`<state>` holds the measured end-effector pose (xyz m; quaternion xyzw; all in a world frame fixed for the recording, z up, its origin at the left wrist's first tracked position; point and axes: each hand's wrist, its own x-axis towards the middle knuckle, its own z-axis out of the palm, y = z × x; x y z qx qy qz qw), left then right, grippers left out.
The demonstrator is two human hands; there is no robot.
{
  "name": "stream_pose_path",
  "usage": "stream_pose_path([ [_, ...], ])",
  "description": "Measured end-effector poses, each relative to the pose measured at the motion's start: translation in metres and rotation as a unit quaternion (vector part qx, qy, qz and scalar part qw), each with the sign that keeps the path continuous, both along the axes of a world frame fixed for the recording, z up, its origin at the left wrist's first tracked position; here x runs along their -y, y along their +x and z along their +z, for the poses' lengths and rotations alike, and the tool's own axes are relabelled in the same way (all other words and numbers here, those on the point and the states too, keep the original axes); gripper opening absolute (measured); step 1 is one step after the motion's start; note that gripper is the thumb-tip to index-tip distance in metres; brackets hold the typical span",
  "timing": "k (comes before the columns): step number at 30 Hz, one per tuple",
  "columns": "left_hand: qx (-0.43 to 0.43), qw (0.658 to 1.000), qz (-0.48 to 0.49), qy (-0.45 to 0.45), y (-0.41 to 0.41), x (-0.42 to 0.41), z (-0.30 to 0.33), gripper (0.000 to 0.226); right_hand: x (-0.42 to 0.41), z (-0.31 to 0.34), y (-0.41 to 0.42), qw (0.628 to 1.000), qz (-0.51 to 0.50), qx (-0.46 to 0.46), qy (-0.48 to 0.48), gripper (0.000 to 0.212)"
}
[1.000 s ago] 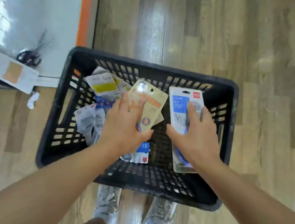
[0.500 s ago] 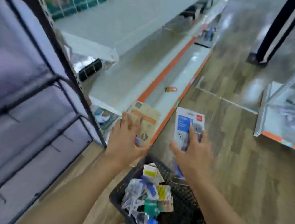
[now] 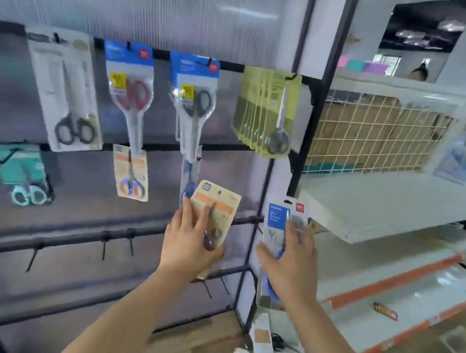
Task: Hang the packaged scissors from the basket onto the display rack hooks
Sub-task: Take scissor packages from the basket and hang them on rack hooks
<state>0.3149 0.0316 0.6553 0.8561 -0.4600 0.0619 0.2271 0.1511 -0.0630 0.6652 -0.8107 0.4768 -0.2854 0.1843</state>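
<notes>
My left hand (image 3: pixel 188 244) grips a tan-carded scissors pack (image 3: pixel 216 204), held up in front of the display rack (image 3: pixel 258 220) near its right post. My right hand (image 3: pixel 292 263) holds a blue-and-white scissors pack (image 3: pixel 280 215) just right of that post. Packaged scissors hang on the rack's upper bar: a black-handled pack (image 3: pixel 66 90), a red-handled pack (image 3: pixel 130 91), a grey-handled pack (image 3: pixel 193 102) and a stack of yellow-green packs (image 3: pixel 267 111). Bare hooks (image 3: pixel 104 244) stick out of the lower bar. The basket is out of view.
White store shelves (image 3: pixel 374 206) with orange edging run off to the right, with a wire mesh panel (image 3: pixel 365 133) above. A small tan pack (image 3: pixel 130 173) and a teal pack (image 3: pixel 24 172) hang on the middle bar. Loose scissors (image 3: pixel 281 343) lie on the bottom shelf.
My view swung up from the basket on the floor to the display rack. Both hands lifted their packs out of the basket and carried them up to the rack's lower right.
</notes>
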Motion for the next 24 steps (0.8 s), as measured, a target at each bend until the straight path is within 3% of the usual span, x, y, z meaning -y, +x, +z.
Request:
stream_pose_path([
  [4,0.006,0.997,0.074,-0.003,0.057,-0.042,0.000,0.087,-0.025,-0.010,0.060,0.998,0.056,-0.020,-0.012,0.081],
  [10,0.016,0.994,0.111,-0.021,0.119,-0.068,-0.006,0.086,-0.046,-0.021,0.124,0.992,0.101,-0.059,-0.040,0.082],
  [16,0.040,0.993,0.107,0.009,0.142,-0.073,-0.023,0.090,-0.036,-0.033,0.154,0.990,0.094,-0.076,-0.075,0.082],
  [24,0.070,0.986,0.148,-0.025,0.149,-0.046,-0.037,0.095,0.003,-0.040,0.177,0.986,0.122,-0.052,-0.098,0.082],
])
